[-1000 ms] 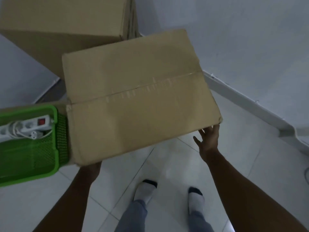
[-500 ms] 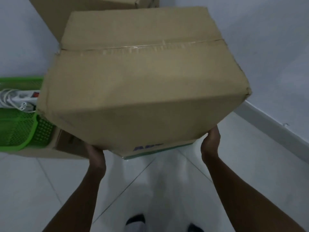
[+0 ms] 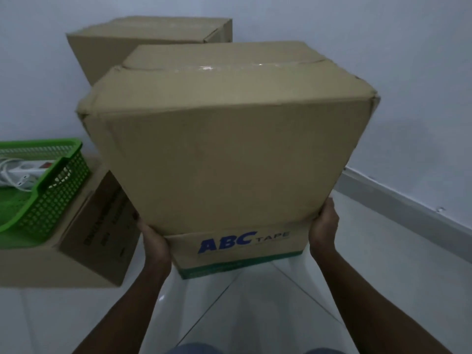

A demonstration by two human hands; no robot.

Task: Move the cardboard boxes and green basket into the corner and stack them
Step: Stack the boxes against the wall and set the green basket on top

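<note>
I hold a large taped cardboard box (image 3: 229, 154) in front of me, tilted top-forward. My left hand (image 3: 153, 241) grips its lower left corner and my right hand (image 3: 323, 226) grips its lower right corner. Directly under it stands a smaller box printed "ABC TAPE" (image 3: 242, 254); whether the two touch is hidden. Another big cardboard box (image 3: 153, 34) stands behind, against the wall. At the left a green basket (image 3: 58, 190) sits on a low cardboard box (image 3: 97, 233).
A white power strip with its cable (image 3: 23, 169) lies in the basket. White walls close off the back and right, with a skirting board (image 3: 408, 203) along the right wall. White tiled floor (image 3: 383, 290) stretches to the right and towards me.
The big box has swung from facing top-up to showing its side, and now sits lower and farther ahead. The ABC TAPE box has come fully into sight beneath it.
</note>
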